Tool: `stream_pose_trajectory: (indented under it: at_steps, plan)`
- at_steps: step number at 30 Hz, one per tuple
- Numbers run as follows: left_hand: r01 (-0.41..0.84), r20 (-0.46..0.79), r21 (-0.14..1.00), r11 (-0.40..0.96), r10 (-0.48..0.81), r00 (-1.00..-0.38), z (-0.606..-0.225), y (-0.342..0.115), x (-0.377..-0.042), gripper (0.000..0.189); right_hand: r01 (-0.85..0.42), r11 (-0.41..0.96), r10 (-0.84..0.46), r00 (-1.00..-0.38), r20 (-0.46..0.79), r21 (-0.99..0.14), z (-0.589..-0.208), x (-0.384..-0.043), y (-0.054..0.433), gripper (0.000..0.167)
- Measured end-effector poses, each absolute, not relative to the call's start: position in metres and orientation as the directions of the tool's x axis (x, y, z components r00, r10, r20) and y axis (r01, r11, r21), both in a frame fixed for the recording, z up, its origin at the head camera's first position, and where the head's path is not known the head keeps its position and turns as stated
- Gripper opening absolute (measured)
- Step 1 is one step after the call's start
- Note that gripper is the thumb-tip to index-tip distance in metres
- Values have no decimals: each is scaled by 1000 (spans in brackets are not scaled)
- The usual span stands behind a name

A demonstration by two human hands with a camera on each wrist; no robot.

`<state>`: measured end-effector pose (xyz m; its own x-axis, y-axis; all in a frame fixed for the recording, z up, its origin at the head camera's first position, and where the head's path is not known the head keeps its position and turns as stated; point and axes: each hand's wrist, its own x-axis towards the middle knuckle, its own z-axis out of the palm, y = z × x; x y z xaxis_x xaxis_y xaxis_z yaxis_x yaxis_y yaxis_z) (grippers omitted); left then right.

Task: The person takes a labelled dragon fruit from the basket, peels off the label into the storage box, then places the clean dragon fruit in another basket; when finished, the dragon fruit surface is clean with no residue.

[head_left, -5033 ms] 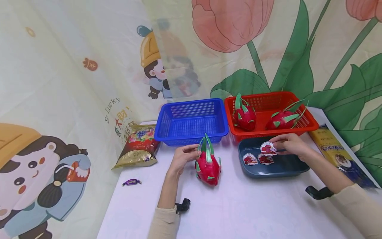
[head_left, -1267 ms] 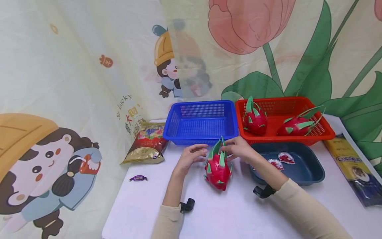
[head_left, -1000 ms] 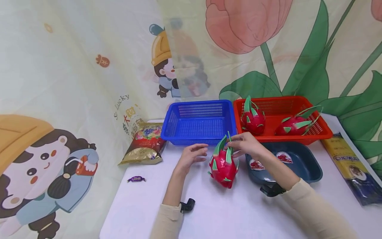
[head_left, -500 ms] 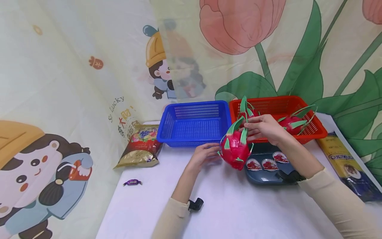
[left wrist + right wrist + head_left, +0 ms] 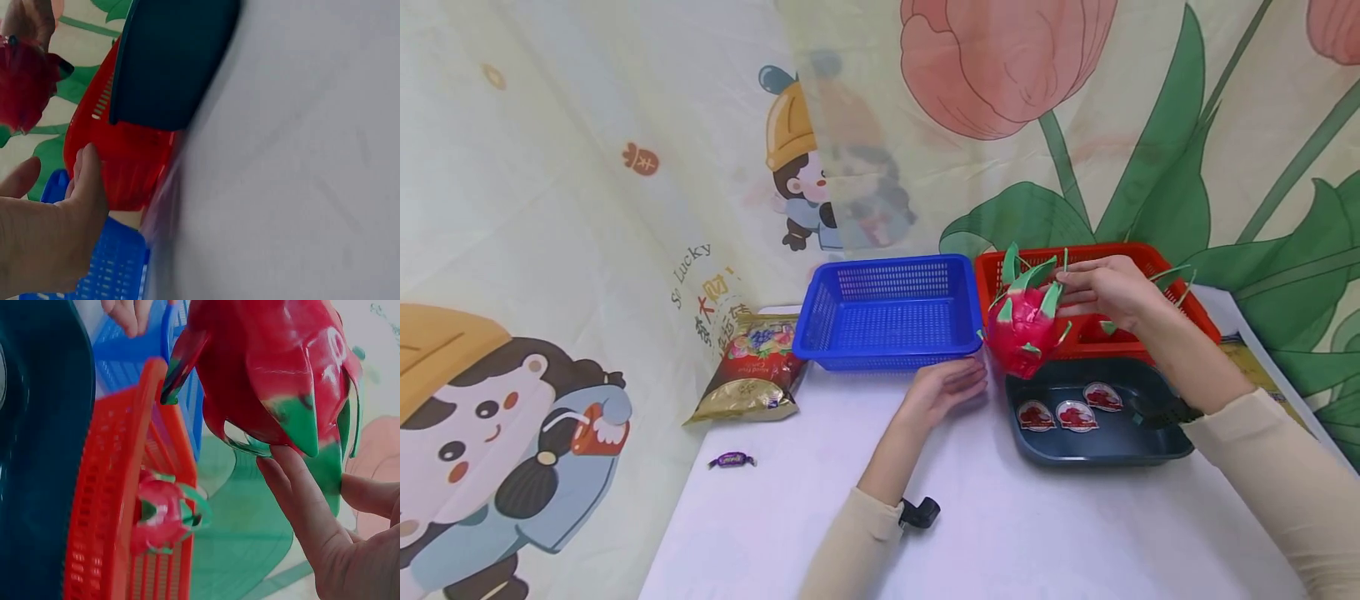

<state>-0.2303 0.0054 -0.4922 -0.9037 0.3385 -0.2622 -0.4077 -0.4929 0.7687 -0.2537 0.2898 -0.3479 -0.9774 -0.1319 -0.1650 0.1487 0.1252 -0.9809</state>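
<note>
A red dragon fruit with green leaf tips hangs in the air at the front left of the red basket. My right hand pinches it by its green leaves, as the right wrist view shows with the thumb and fingers around a leaf. My left hand is apart from the fruit, below the blue basket's front right corner, fingers relaxed and holding nothing. Inside the red basket sits another dragon fruit; the held fruit and my right arm hide much of what lies there in the head view.
A dark blue tray with three round-topped stickers stands before the red basket. On the left lie a mixed-fruit candy bag and a purple-wrapped candy. A yellow and blue packet lies at the right, partly behind my right arm.
My right hand put a sticker down in the tray, took the dragon fruit by its leaves, lifted it off the table and carried it right to the red basket. The left hand followed rightward.
</note>
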Motion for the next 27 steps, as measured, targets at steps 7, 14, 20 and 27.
stream_pose_trajectory:
  at_steps: [7, 14, 20, 27]
  plan:
    - [-429, -314, 675, -601, 292, -903, -494, 24, -233, 24, 173, 131, -97, -978, -186, -976, -338, -275, 309, 65]
    - [-435, -335, 572, -696, 286, -898, -496, 40, -237, 15, 195, 114, -25, -980, -199, -974, -334, -297, 329, 64]
    - [-416, -371, 506, -756, 244, -896, -497, 51, -241, 11, 203, 50, 57, -978, -200, -978, -337, -313, 345, 56]
    - [-398, -405, 511, -762, 195, -893, -500, 61, -243, 12, 244, 67, 254, -942, -220, -967, -347, -327, 361, 69]
